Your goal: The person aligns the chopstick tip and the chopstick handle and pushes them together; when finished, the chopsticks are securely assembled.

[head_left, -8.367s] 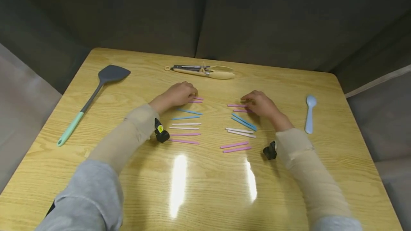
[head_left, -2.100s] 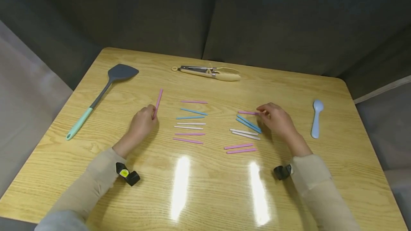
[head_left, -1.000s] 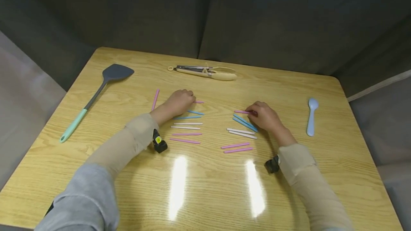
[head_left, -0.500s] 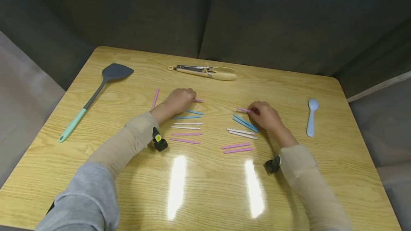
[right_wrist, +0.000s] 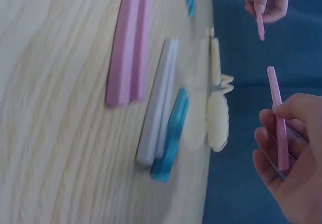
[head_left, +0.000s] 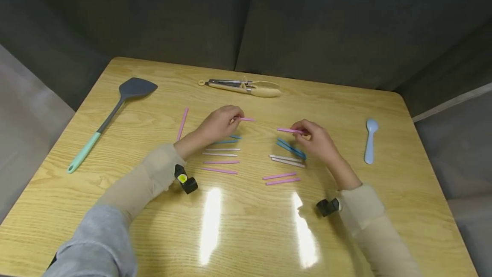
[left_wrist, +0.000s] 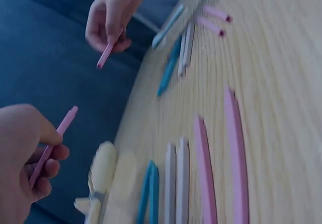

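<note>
My left hand (head_left: 221, 124) pinches a pink chopstick piece (head_left: 247, 119) above the table. Its free end is narrower in the left wrist view. My right hand (head_left: 316, 140) pinches another pink chopstick piece (head_left: 289, 130), whose end facing the left hand shows a dark hole. The two ends point toward each other, with a gap between them. A further pink chopstick (head_left: 183, 119) lies slanted left of my left hand, its near end hidden by the arm. Blue pieces (head_left: 291, 148), white pieces (head_left: 221, 154) and pink pieces (head_left: 220, 170) lie in two columns below the hands.
Tongs (head_left: 240, 87) lie near the far edge of the wooden table (head_left: 246, 225). A spatula (head_left: 132, 89) with a mint handle lies at the left, a light blue spoon (head_left: 370, 140) at the right. Dark curtains (head_left: 246, 16) hang behind.
Over the last second both hands have lifted their pink pieces off the table, and the left hand has moved rightward. Earlier, the left hand laid the slanted pink chopstick down at the left.
</note>
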`<state>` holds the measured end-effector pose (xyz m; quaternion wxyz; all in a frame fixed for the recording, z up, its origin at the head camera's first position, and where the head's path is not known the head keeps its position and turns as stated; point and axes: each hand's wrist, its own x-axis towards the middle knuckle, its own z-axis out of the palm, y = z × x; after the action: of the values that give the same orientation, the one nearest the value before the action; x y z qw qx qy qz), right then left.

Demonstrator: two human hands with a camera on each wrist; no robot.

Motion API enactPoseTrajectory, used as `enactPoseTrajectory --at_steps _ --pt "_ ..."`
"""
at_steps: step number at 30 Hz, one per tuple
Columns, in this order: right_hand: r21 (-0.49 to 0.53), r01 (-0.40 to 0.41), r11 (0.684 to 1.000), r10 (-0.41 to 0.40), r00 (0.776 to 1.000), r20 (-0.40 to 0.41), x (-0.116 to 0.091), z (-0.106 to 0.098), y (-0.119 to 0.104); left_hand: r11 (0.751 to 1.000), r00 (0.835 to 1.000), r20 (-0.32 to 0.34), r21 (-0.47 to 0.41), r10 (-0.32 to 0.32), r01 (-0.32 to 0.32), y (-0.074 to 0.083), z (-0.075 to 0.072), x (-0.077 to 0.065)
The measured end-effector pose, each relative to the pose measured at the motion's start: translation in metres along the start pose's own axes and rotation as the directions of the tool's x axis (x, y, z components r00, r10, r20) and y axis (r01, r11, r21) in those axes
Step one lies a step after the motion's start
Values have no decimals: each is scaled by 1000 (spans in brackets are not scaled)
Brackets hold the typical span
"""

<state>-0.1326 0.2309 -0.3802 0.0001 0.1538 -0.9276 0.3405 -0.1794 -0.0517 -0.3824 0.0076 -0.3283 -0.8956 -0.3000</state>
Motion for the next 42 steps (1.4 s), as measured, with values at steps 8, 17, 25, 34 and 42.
enactPoseTrajectory --at_steps 8,17,25,34,42 --pt "133 6 991 -6 1000 -6 -8 -4 -27 985 992 -67 -125 112 -119 31 -7 -14" --pt "160 61 985 -59 998 -18 -15 -8 -41 948 971 -140 -226 195 -223 39 -9 -17" --pt "138 95 986 -92 995 -28 -15 -7 -46 942 961 -158 -215 225 -256 38 -8 -18" --pt "144 131 981 -124 991 -56 -14 -5 -43 941 981 -119 -287 152 -180 36 -8 -18" --pt "169 139 976 -134 990 -35 -14 -6 -44 930 992 -77 -347 104 -125 33 -6 -17"
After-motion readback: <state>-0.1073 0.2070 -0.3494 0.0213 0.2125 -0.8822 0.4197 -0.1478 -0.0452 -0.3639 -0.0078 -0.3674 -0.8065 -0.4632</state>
